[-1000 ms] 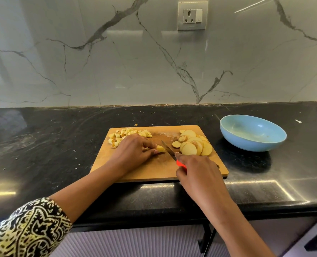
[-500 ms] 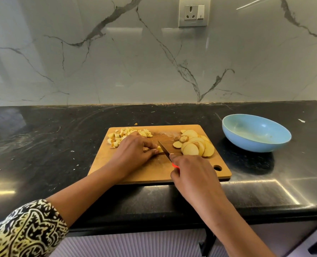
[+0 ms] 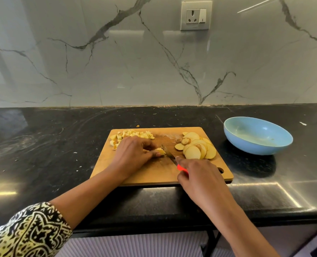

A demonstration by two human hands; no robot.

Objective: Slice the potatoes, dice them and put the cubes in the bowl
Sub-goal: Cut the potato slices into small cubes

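Left hand (image 3: 133,154) is curled down on a potato strip (image 3: 160,150), pinning it for dicing by the knife (image 3: 169,155) gripped in the right hand (image 3: 202,180).

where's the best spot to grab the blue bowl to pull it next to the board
Probably the rim of the blue bowl on the side facing the cutting board, coming from above. It stands open and looks nearly empty, and its walls slope outward, so a thumb inside and fingers outside can pinch the edge.
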